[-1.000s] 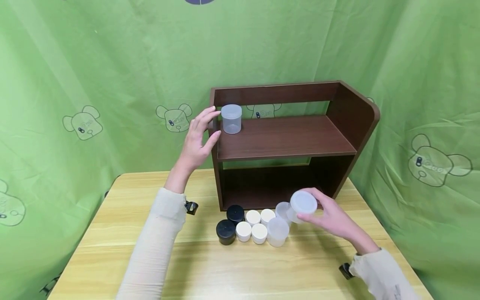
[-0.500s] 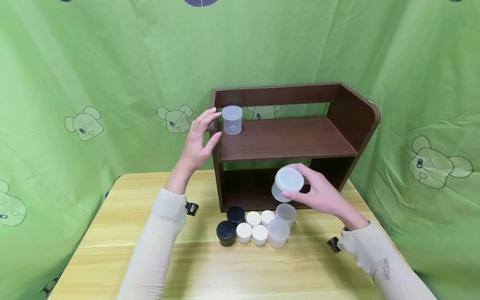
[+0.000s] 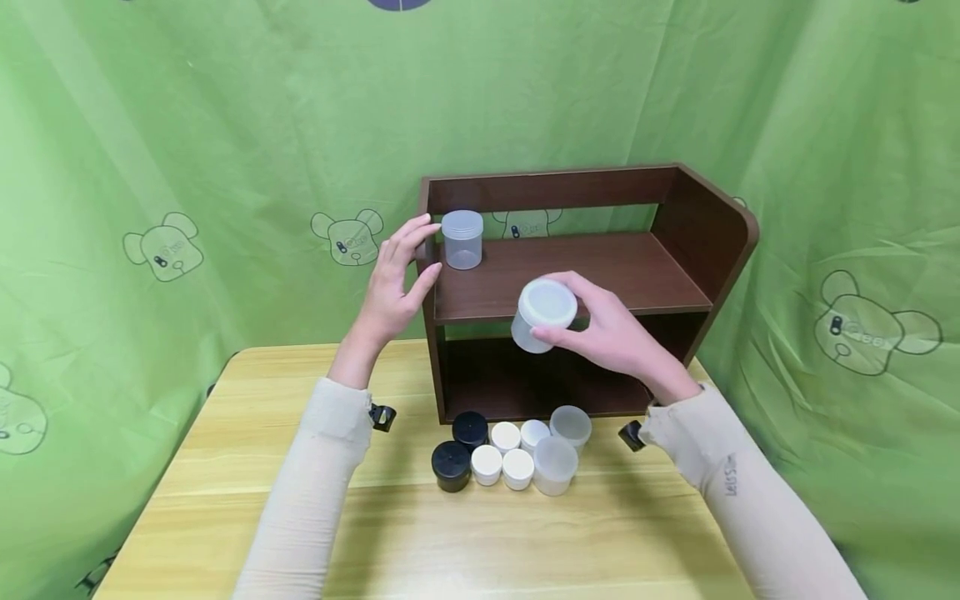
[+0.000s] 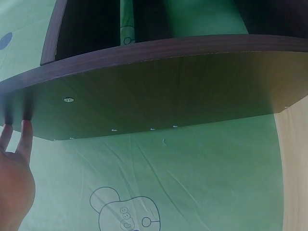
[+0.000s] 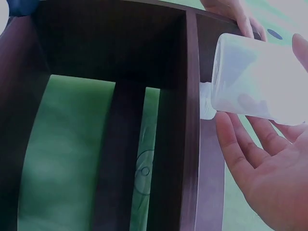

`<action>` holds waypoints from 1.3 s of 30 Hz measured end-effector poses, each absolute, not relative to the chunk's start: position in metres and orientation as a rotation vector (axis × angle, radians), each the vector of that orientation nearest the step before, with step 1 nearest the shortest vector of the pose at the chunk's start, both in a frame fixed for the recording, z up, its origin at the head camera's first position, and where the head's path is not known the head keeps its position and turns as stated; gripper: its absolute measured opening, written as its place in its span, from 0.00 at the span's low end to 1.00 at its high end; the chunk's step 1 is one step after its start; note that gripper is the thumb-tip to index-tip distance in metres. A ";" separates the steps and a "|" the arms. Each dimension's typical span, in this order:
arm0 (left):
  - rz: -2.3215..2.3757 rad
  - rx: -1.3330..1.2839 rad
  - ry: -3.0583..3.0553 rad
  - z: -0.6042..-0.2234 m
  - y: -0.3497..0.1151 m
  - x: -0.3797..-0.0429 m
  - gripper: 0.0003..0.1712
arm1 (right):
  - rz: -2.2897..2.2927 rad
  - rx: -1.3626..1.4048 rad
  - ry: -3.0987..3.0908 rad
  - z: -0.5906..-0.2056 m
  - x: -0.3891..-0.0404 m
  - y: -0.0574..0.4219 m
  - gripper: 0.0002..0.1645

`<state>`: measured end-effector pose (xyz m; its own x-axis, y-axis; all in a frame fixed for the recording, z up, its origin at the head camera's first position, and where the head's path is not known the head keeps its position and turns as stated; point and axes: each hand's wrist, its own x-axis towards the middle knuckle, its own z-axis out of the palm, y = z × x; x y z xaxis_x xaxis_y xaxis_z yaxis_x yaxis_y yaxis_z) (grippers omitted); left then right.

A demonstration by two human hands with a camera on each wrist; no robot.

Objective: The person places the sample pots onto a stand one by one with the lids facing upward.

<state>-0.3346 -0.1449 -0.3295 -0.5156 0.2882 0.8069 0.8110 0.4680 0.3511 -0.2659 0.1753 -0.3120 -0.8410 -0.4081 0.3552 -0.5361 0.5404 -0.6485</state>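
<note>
My right hand (image 3: 611, 333) grips a translucent plastic jar (image 3: 546, 310) with a frosted lid, tilted slightly in front of the shelf's upper board. The right wrist view shows my thumb and fingers around the same jar (image 5: 260, 79). My left hand (image 3: 393, 283) is at the left side of the dark brown shelf (image 3: 585, 271), its fingers extended. In the left wrist view, the fingertips (image 4: 26, 132) appear to touch the outer side panel. Another clear screw-lid jar (image 3: 463, 242) stands upright at the upper board's left end, close to my left fingertips.
On the wooden table (image 3: 480, 550), before the shelf, stand two black jars (image 3: 452, 462), several small white jars (image 3: 517, 467) and two translucent jars (image 3: 556, 462). A green curtain (image 3: 247, 125) hangs behind and at both sides.
My right hand has lifted the translucent jar from beside the table jars, up and leftward to the front of the upper board. My left hand has stayed at the shelf's side.
</note>
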 end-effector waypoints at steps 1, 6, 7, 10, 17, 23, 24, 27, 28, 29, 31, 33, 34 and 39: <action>-0.982 -0.909 -2.037 -0.329 -0.145 -0.334 0.29 | 1.187 0.815 -2.606 -0.309 -0.268 0.172 0.36; -0.980 -0.903 -2.038 -0.330 -0.145 -0.335 0.29 | 1.220 0.814 -2.571 -0.301 -0.280 0.153 0.36; -0.980 -0.901 -2.039 -0.330 -0.145 -0.335 0.29 | 1.225 0.809 -2.566 -0.300 -0.282 0.150 0.37; -0.979 -0.898 -2.037 -0.331 -0.146 -0.335 0.28 | 1.228 0.788 -2.564 -0.296 -0.290 0.141 0.39; -0.988 -0.892 -2.034 -0.330 -0.145 -0.335 0.29 | 1.264 0.738 -2.536 -0.290 -0.308 0.124 0.41; -0.987 -0.892 -2.037 -0.330 -0.144 -0.334 0.29 | 1.327 0.718 -2.510 -0.288 -0.320 0.109 0.41; -0.986 -0.892 -2.036 -0.330 -0.144 -0.334 0.29 | 1.336 0.717 -2.508 -0.288 -0.322 0.107 0.41; -0.979 -0.896 -2.035 -0.330 -0.144 -0.335 0.30 | 1.343 0.708 -2.498 -0.288 -0.328 0.100 0.41; -0.979 -0.898 -2.036 -0.331 -0.144 -0.335 0.29 | 1.348 0.704 -2.494 -0.289 -0.330 0.098 0.40; -0.982 -0.897 -2.036 -0.331 -0.144 -0.334 0.29 | 1.349 0.701 -2.492 -0.289 -0.332 0.095 0.40; -0.990 -0.893 -2.038 -0.331 -0.145 -0.334 0.29 | 1.354 0.702 -2.486 -0.289 -0.336 0.090 0.41; -1.000 -0.887 -2.040 -0.332 -0.145 -0.333 0.29 | 1.360 0.705 -2.483 -0.289 -0.338 0.085 0.41; -1.004 -0.885 -2.040 -0.333 -0.146 -0.333 0.29 | 1.362 0.707 -2.482 -0.289 -0.340 0.082 0.41; -1.000 -0.896 -2.036 -0.332 -0.146 -0.334 0.29 | 1.358 0.698 -2.476 -0.290 -0.345 0.073 0.42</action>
